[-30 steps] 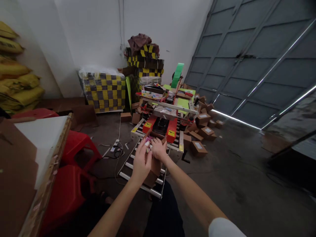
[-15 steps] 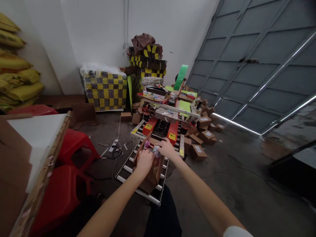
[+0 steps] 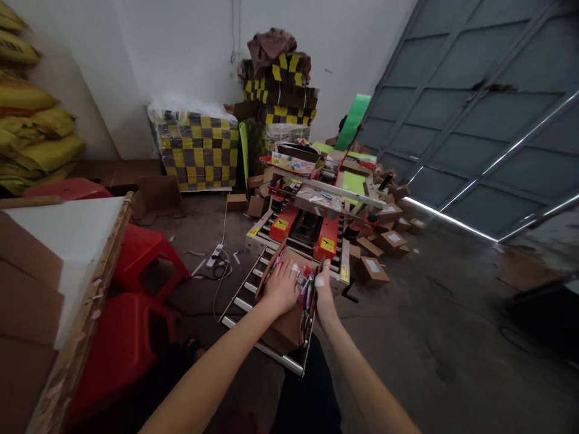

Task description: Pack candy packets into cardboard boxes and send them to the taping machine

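Observation:
An open brown cardboard box (image 3: 289, 325) stands on a roller conveyor (image 3: 246, 294) in front of me, with colourful small items (image 3: 306, 284) inside. My left hand (image 3: 281, 288) lies flat on the contents, fingers stretched out. My right hand (image 3: 324, 290) rests against the box's right flap, fingers straight, a white patch on the thumb. Beyond the box stands a red and metal carton-sealing machine (image 3: 307, 224).
Red plastic stools (image 3: 136, 265) and a white-topped table (image 3: 67, 241) stand to the left. Small sealed cartons (image 3: 373, 271) litter the floor right of the machine. Yellow-black stacked packs (image 3: 199, 150) line the back wall. A power strip (image 3: 215, 256) and cable lie on the floor. A grey door (image 3: 474, 120) fills the right.
Both hands came down from the box's top opening: the left now presses flat on the contents, the right moved to the right flap. The camera has tilted slightly.

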A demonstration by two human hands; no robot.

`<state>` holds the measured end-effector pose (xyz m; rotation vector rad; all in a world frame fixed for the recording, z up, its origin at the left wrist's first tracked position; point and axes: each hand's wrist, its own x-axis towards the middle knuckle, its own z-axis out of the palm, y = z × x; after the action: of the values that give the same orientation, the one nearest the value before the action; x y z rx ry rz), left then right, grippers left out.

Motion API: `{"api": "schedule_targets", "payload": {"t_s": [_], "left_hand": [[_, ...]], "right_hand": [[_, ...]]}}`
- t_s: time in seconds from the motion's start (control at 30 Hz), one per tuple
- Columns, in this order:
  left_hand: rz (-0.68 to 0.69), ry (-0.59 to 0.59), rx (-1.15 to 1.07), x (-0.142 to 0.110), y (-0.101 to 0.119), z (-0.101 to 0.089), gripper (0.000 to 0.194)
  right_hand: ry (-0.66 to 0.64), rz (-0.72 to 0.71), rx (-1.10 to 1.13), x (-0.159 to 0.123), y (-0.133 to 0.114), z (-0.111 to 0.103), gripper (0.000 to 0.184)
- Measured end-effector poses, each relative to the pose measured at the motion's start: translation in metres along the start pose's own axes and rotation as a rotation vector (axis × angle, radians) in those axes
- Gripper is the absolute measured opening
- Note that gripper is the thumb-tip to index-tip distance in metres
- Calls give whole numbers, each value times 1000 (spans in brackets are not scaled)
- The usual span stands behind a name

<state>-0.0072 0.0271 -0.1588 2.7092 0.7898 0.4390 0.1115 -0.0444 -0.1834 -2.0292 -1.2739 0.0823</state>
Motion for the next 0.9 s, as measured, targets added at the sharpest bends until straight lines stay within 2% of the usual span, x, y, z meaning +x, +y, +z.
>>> {"api": "schedule_targets", "payload": {"t_s": [0.13, 0.27, 0.37, 0.47, 0.57, 0.6, 0.63, 0.67, 0.7, 0.77, 0.83, 0.9], "left_hand": [[16, -89, -109, 5, -11, 3, 58], [-103, -94, -471, 20, -23, 7, 52], [-174, -40, -597, 19, -14, 0, 46], [-93, 145, -692, 4, 0, -27, 44], [29, 470, -758, -5, -6, -67, 41], [0, 550, -771, -2, -15, -78, 41], [-89, 585, -803, 2, -25, -86, 42], [-215, 559, -851, 9, -37, -90, 43], [-350, 481, -905, 15, -47, -89, 44], [-519, 253, -993, 26, -60, -76, 46], [-527, 76, -1034, 30, -60, -53, 51], [-471, -15, -1045, 27, -50, -30, 55]], "right_hand": [[-74, 10, -50, -29, -17, 13, 65], [-162, 34, -135, -23, -37, 5, 60], [-237, 42, -214, -17, -49, -4, 58], [-318, 84, -372, -15, -60, -10, 59], [-354, 79, -454, -15, -71, -14, 59], [-357, 76, -457, -15, -73, -15, 59], [-358, 80, -452, -15, -75, -16, 60], [-360, 90, -440, -15, -76, -17, 60], [-362, 103, -424, -15, -75, -17, 60], [-363, 118, -391, -15, -73, -18, 60], [-370, 116, -364, -14, -68, -18, 59], [-382, 89, -354, -13, -63, -17, 59]]}}
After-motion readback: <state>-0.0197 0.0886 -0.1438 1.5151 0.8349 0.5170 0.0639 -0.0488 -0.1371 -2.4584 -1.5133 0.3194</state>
